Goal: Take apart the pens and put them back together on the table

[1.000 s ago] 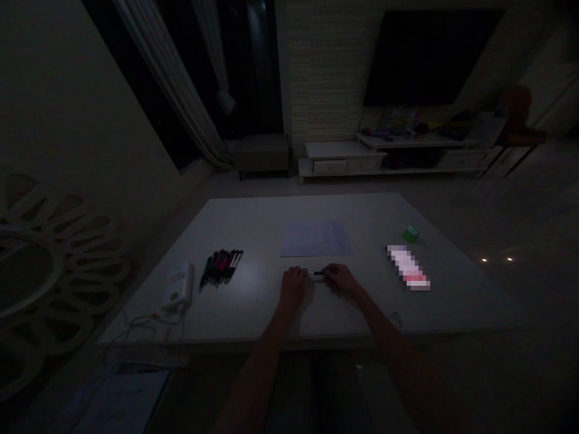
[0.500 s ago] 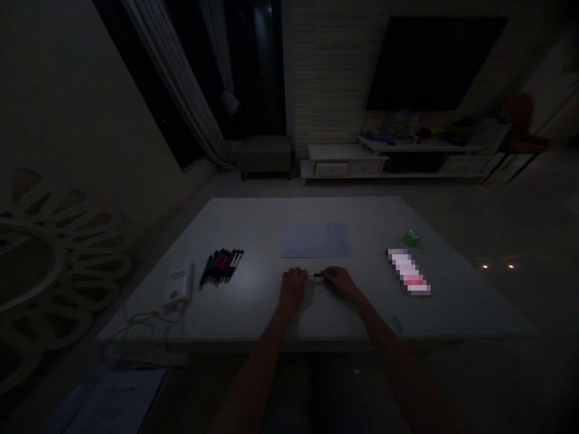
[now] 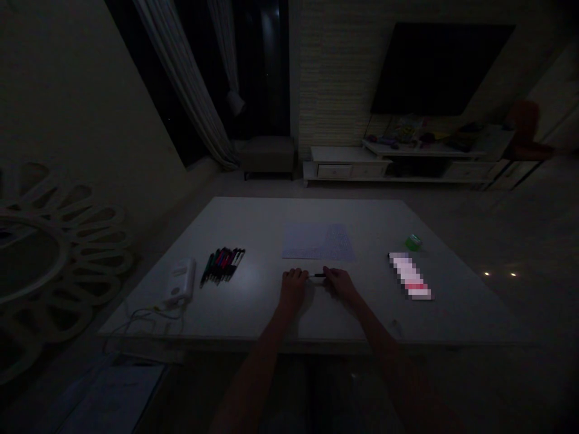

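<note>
A short dark pen [image 3: 319,275] is held crosswise between the two hands, in front of the middle of the surface [image 3: 362,223] and nearer its near edge. Its thin tip is directed left, towards the other hand. Whether a cap is fitted cannot be told, as the pen is small and dimly lit.

The pen is pinched by the curled fingers of the right grip [image 3: 340,284], so that grip is closed on it. The left grip [image 3: 294,288] is loosely curled, palm down, with its fingers at or just beside the pen's left end. Whether the pen is actually grasped there cannot be told.

A sheet of printed paper [image 3: 319,242] lies just beyond the hands. Further left is a bundle of coloured pens [image 3: 222,266], laid side by side, with a white plastic device [image 3: 180,282] and its thin cable [image 3: 145,316] beside it. To the right, a long pink-and-white packet [image 3: 409,276] is placed at a slant, blurred beyond reading. A small green object [image 3: 413,242] sits just beyond the packet's far end.
</note>
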{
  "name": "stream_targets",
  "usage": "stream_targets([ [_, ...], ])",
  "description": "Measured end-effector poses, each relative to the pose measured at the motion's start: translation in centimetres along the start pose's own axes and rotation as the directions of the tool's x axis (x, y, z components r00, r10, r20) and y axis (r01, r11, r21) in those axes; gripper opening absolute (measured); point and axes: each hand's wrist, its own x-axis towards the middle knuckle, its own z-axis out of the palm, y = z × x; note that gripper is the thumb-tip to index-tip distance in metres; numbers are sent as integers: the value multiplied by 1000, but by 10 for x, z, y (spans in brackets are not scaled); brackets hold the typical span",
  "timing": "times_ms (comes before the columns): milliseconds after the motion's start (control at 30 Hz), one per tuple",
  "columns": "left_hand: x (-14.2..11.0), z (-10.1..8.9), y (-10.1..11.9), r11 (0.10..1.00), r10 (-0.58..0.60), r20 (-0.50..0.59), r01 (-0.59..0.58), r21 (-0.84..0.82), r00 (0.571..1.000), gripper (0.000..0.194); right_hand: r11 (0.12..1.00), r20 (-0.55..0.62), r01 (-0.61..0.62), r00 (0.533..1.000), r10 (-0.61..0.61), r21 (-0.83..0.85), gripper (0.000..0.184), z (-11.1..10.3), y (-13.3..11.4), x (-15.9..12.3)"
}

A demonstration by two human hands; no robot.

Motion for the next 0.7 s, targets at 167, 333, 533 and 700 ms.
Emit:
stream_targets([
  [167,-1,-1,0,1000,-2,13,1,9,1000,18,997,-23,74,997,-75,-21,41,-1,1,3],
  [333,-1,3,-1,1000,-1,5,1,-4,1000,18,998,-4,54,999,-54,-25,41,-3,7,5],
  [533,-1,3,-2,1000,-7,22,7,-7,1000,20,1000,-6,5,1000,-4,27,47,-4,5,4],
  [700,-2,2,-1,1000,-10,30,10,-1,999,21,997,-26,64,998,-63,38,41,-3,0,1],
])
